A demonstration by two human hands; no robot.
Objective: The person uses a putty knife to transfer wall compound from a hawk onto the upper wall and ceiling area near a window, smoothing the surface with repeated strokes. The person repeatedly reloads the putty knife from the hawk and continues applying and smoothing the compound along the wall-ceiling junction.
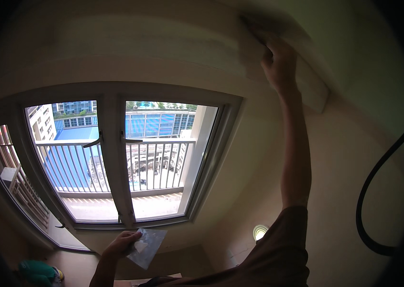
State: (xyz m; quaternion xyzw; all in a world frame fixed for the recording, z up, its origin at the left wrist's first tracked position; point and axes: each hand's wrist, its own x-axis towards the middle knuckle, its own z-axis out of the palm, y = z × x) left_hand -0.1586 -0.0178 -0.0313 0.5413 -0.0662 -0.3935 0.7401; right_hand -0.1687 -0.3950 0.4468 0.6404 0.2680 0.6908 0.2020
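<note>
My right arm reaches high up, and my right hand is closed round a dark, thin-bladed tool that looks like a putty knife. Its blade lies against the pale surface of the beam near the ceiling; the shade there hides its exact outline. Low down, below the window, my left hand grips the edge of a square, greyish flat plate. A small white lump like putty sits on that plate near my fingers.
A framed window with handles fills the left, with a balcony railing beyond. A black cable loops down at the right. A round light glows near my right sleeve. A green object lies at lower left.
</note>
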